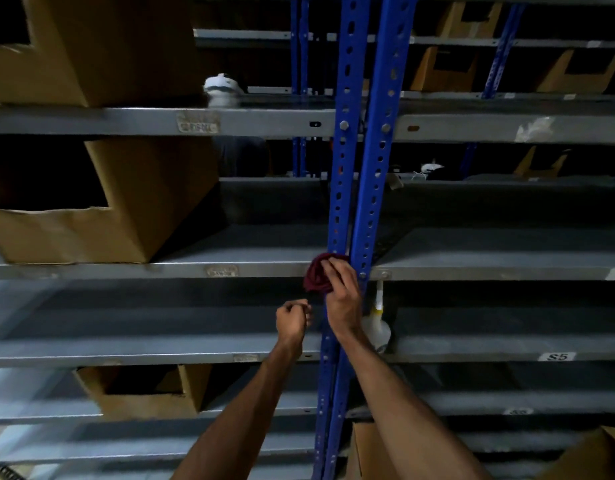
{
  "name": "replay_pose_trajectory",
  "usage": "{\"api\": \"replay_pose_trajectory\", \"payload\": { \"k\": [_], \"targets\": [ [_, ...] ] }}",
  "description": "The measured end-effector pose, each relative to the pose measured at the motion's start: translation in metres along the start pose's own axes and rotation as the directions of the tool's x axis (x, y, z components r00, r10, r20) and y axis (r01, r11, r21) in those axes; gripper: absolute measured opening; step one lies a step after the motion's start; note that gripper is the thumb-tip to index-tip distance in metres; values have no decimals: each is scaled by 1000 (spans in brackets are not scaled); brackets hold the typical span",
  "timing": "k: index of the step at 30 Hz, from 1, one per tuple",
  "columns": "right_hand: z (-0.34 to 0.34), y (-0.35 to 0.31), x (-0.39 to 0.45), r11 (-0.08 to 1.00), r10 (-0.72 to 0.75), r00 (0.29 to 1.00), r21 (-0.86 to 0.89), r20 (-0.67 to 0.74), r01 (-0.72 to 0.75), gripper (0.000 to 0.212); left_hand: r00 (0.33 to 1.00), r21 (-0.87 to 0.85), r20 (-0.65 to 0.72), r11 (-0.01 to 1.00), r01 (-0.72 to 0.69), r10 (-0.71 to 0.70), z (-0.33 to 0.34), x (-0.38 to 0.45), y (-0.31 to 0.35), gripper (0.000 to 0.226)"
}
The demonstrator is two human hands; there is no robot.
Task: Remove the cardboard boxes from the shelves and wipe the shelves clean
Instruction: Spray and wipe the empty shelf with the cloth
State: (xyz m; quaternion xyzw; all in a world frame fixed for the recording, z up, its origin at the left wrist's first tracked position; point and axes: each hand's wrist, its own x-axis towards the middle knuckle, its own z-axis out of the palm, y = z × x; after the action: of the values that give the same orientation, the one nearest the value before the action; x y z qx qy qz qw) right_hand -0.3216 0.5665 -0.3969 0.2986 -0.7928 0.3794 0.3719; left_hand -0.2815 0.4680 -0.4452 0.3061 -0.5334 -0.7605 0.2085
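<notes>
My right hand (341,296) grips a bunched dark red cloth (317,275) against the front edge of a grey metal shelf (229,268), right beside the blue upright post (347,168). My left hand (294,318) hovers just below and to the left, fingers curled into a loose fist that holds nothing. A large open-fronted cardboard box (101,199) stands on that same shelf at the left. Another cardboard box (101,46) sits on the shelf above, and a smaller one (143,389) on a lower shelf.
A white spray bottle (377,323) stands on the shelf behind my right wrist. More cardboard boxes (444,71) sit on shelves further back at the right, and others (375,452) lie at the bottom right. A white object (223,85) rests on the upper shelf.
</notes>
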Motion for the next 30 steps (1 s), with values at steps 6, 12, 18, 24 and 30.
{"api": "replay_pose_trajectory", "payload": {
  "k": [6,12,18,24,30],
  "targets": [
    [16,17,-34,996,-68,996,-53,49,71,57,984,79,-88,985,-150,157,-15,-9,16,21],
    [10,12,-34,1000,14,1000,5,18,-14,68,603,690,337,247,-681,723,-41,-20,72,54],
    [16,-10,-31,984,178,983,27,-53,-177,73,578,702,693,-222,-677,430,-73,8,117,83],
    [25,-18,-35,968,252,964,21,-83,-251,76,474,640,752,-334,-692,458,-81,22,104,92],
    [69,21,-107,978,201,967,-20,-157,-206,86,294,592,715,-325,-737,634,-76,45,80,74]
  ]
}}
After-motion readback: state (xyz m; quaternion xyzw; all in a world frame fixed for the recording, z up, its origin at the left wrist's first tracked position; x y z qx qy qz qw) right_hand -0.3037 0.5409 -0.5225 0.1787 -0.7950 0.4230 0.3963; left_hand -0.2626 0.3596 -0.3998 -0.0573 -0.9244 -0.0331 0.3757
